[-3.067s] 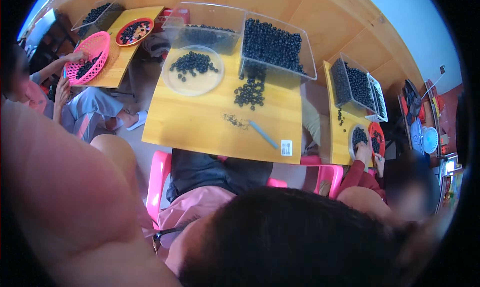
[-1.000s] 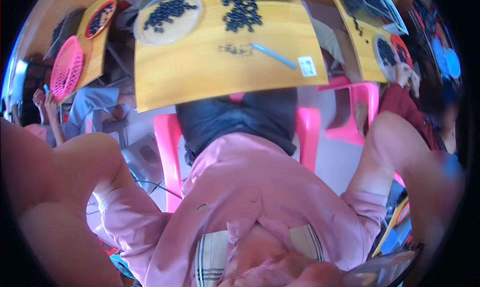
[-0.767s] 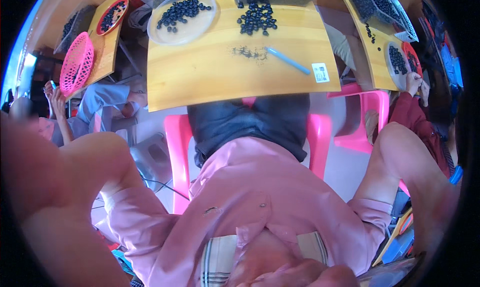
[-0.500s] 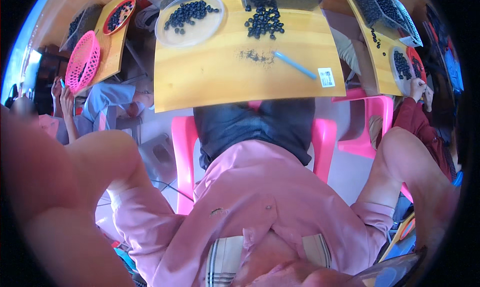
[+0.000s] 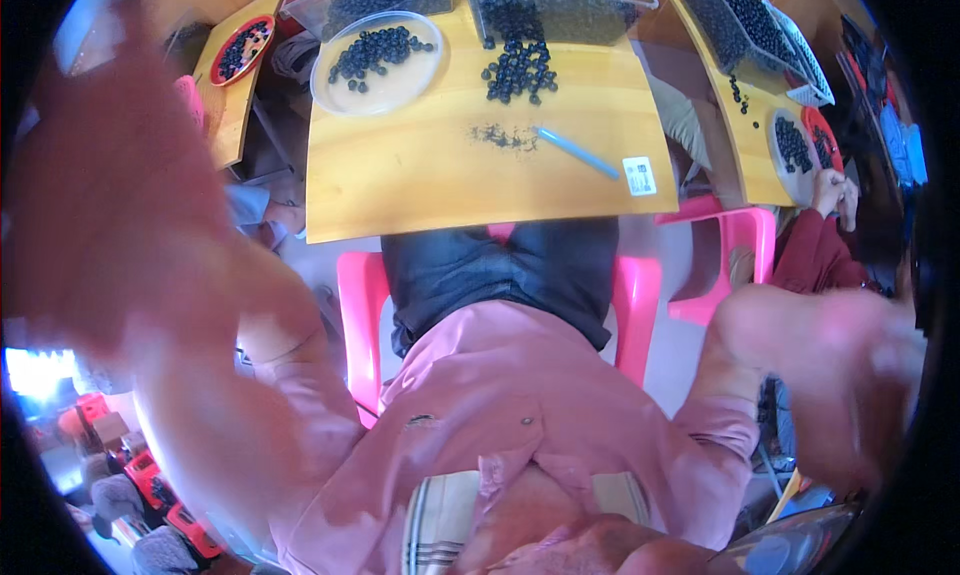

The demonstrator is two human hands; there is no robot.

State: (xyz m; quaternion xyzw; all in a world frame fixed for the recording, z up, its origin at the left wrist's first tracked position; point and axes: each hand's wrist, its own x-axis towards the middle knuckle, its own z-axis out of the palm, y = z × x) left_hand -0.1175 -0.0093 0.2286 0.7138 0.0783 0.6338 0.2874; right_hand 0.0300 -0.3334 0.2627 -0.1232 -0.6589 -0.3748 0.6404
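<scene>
My left hand (image 5: 120, 205) is raised close at the left, badly smeared by motion, its fingers not distinct. My right hand (image 5: 850, 355) is lifted at the right side, also blurred, and no held thing can be made out in it. Both are away from the tabletop (image 5: 400, 190) in front of me. On the table lie a light blue pen-like stick (image 5: 577, 153), dark crumbs (image 5: 505, 137) and a heap of small dark round berry-like pieces (image 5: 520, 73). More of these sit on a clear round plate (image 5: 405, 100).
Clear bins (image 5: 560, 25) of dark pieces stand along the table's far edge. A white label (image 5: 638, 177) is stuck near its right corner. Side tables hold a red plate (image 5: 241, 53) and another bin (image 5: 745, 35). A co-worker's hands (image 5: 835, 193) show at the right. My pink chair (image 5: 636, 315) surrounds me.
My left hand and forearm have swung up across the left side. My right hand has come into view at the right. The view has shifted, so the table sits slightly lower.
</scene>
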